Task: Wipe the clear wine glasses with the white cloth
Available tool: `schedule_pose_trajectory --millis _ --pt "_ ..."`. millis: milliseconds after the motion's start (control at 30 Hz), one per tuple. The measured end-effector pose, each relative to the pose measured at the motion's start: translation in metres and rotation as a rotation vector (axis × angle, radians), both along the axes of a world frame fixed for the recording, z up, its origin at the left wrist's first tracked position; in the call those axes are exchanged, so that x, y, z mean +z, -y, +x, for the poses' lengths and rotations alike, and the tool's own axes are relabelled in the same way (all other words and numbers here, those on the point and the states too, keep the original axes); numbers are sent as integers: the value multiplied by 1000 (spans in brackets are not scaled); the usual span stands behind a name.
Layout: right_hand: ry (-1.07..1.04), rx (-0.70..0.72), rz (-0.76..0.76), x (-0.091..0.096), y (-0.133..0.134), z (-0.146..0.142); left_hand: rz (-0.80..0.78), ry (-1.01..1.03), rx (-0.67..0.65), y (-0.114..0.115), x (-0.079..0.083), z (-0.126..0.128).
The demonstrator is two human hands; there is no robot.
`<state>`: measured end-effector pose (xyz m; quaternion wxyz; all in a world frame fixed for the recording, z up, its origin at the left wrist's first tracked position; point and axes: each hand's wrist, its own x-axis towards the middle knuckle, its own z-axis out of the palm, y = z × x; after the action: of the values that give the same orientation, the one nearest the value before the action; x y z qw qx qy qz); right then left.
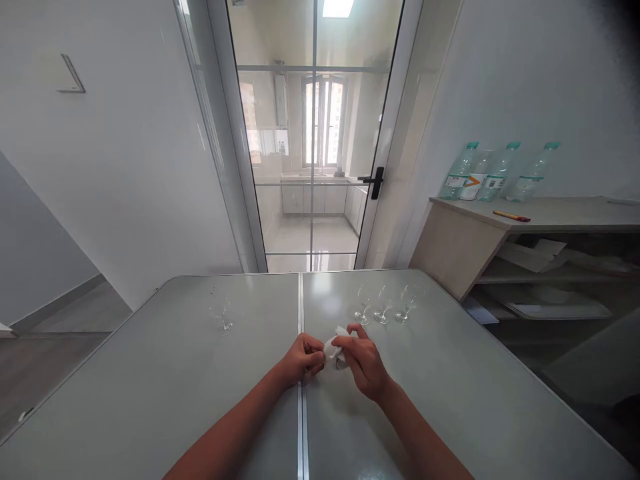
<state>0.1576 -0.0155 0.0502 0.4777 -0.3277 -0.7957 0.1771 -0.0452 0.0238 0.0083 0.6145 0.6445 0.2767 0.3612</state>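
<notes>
Both my hands meet over the middle of a grey folding table (150, 387). My right hand (364, 363) is closed around a white cloth (334, 347) that seems wrapped on a small glass, mostly hidden. My left hand (301, 359) pinches the other side of the same bundle, fingers curled. Three small clear stemmed glasses (383, 312) stand in a row just beyond my right hand. One more clear stemmed glass (225, 319) stands alone on the left half of the table.
A glass door (315, 133) with a black handle (374, 181) faces me beyond the table. At the right, a wooden shelf unit (550, 217) carries several plastic water bottles (493, 173) and a pen-like tool (511, 215).
</notes>
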Motion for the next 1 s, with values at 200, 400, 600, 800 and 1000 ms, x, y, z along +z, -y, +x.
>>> schedule_pose_trajectory --millis 200,400,600,800,1000 --pt "-255 -396 -431 -16 -22 -2 524 -297 475 10 -4 9" --pt "-279 -373 -463 -11 -16 -9 305 -205 303 1 -6 6" --pt "-17 -133 -53 -2 0 -7 -50 -29 -30 -5 -3 -3" --pt "-228 -383 -328 -9 -9 -12 314 -204 352 2 0 7" --pt "-302 -382 -377 -6 -7 -19 261 -214 322 -1 -1 6"
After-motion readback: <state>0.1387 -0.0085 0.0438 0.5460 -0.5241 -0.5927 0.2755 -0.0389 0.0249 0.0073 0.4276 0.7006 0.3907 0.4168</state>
